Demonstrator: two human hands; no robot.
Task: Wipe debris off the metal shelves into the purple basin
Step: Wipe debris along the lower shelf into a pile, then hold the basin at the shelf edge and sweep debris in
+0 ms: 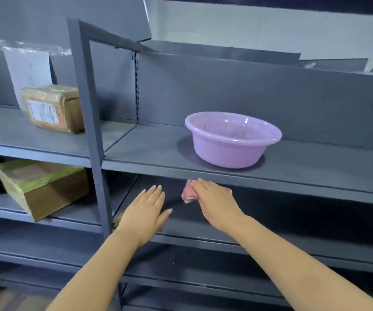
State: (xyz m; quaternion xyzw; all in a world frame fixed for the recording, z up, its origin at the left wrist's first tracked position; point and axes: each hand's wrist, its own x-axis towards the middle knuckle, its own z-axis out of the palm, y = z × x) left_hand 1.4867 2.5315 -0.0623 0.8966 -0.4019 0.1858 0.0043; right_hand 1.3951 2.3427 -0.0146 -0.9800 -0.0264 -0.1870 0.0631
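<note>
The purple basin (231,142) stands upright on the upper grey metal shelf (149,153), right of the upright post. One level down, my right hand (212,198) grips a crumpled pink cloth (188,192) over the darker lower shelf (293,221), just under the upper shelf's front edge. My left hand (146,212) lies flat with straight fingers on that same lower shelf, a little left of the cloth and holding nothing. The cloth is partly hidden by my fingers.
A grey upright post (91,122) divides the shelving. Left of it, a taped cardboard box (53,107) sits on the upper shelf with a paper sheet (29,70) behind it, and a larger box (39,187) on the lower one. More shelves run below.
</note>
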